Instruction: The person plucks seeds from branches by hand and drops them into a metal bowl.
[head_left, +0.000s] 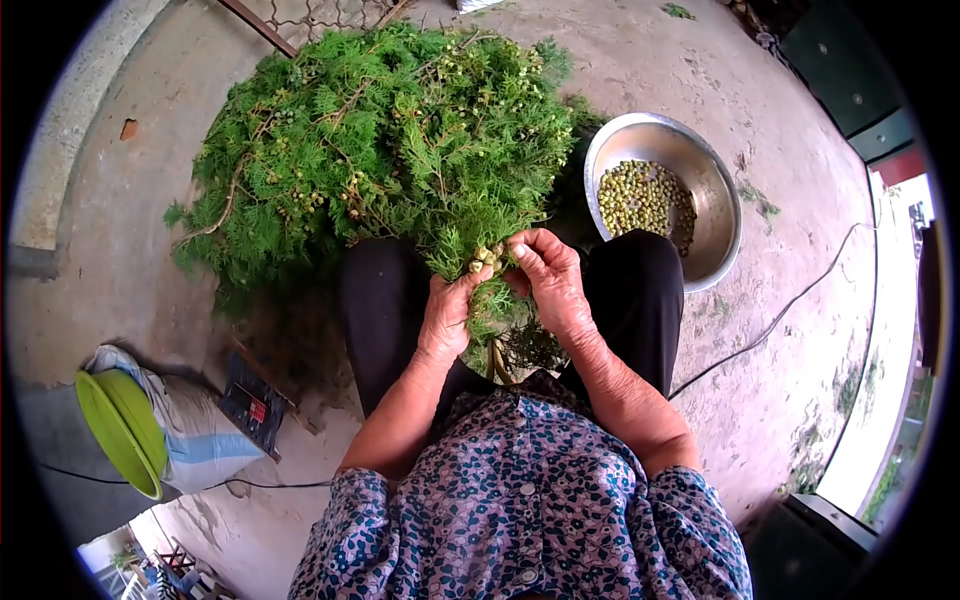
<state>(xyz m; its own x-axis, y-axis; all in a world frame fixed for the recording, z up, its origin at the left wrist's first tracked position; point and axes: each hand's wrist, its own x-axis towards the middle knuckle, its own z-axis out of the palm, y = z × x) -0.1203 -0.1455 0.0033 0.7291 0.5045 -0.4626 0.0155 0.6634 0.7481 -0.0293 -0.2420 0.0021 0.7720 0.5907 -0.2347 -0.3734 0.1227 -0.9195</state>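
My left hand [450, 308] is closed around a green conifer sprig [488, 308] between my knees. A cluster of pale yellow-green seed cones [486, 260] sits at the sprig, just above my left thumb. My right hand [552, 278] pinches at the right side of this cluster, thumb and forefinger together; its fingertips partly hide what they grip. Beyond my knees lies a big heap of leafy conifer branches [370, 150] bearing more cones. A metal basin [715, 215] stands right of my right knee, with many small round cones [645, 200] in its bottom.
At the lower left, a lime-green plastic basin [120, 430] leans against a white-and-blue sack [205, 440], near a dark box [255, 400]. A thin cable [770, 325] crosses the concrete floor [740, 350] at the right. Dark green furniture [835, 65] stands at the upper right.
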